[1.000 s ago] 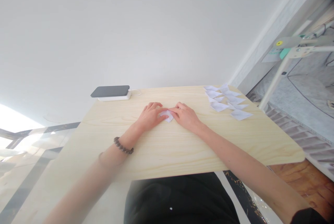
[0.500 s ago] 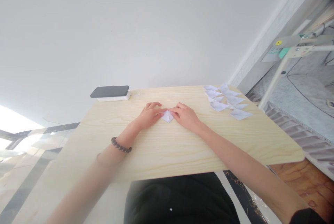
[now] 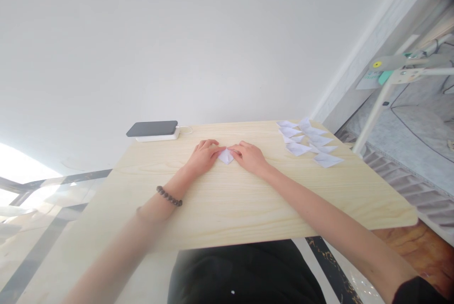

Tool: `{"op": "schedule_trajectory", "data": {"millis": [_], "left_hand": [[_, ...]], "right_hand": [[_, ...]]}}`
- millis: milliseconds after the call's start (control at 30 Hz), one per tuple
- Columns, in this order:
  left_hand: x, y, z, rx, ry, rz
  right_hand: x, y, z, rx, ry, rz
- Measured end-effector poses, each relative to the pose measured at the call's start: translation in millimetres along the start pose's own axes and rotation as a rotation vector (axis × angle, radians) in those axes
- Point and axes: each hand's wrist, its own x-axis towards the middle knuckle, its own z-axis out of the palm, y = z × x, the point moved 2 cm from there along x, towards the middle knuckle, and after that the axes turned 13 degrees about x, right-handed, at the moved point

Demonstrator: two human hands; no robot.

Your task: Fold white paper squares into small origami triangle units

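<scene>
A small folded piece of white paper [image 3: 226, 156] lies on the light wooden table [image 3: 213, 209], its lower corner pointing toward me. My left hand [image 3: 205, 155] pinches its left side between thumb and forefinger, with a dark bead bracelet around that wrist. From the other side my right hand [image 3: 248, 155] grips the right edge the same way. Both sets of fingertips meet close to the paper's top and cover part of it. Off to the right, several folded white paper pieces [image 3: 297, 148] rest in two rough columns.
At the table's back left a dark phone [image 3: 152, 128] lies on a white block [image 3: 159, 138], with a white cable [image 3: 186, 129] attached. A plain wall [image 3: 227, 48] rises behind the table. White metal tubing [image 3: 374, 115] stands beyond the right edge.
The view has tilted slightly, so the table sits a little lower in the picture. Both hands keep their hold on the folded paper, with hardly any movement.
</scene>
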Motion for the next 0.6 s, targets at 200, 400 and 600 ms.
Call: {"op": "schedule_trajectory", "data": {"millis": [200,400,600], "left_hand": [[10.2,-4.8,3.1,-0.006,0.002,-0.066],[6.9,-4.9,-0.2,-0.059,0.014,-0.005],[0.0,-2.2,-6.2,-0.092,0.002,0.047]], "right_hand": [[8.8,5.3,2.3,0.041,0.011,-0.009],[5.2,3.9,0.2,0.083,0.008,-0.039],[-0.6,1.9,-3.0,0.133,-0.011,-0.073]]}}
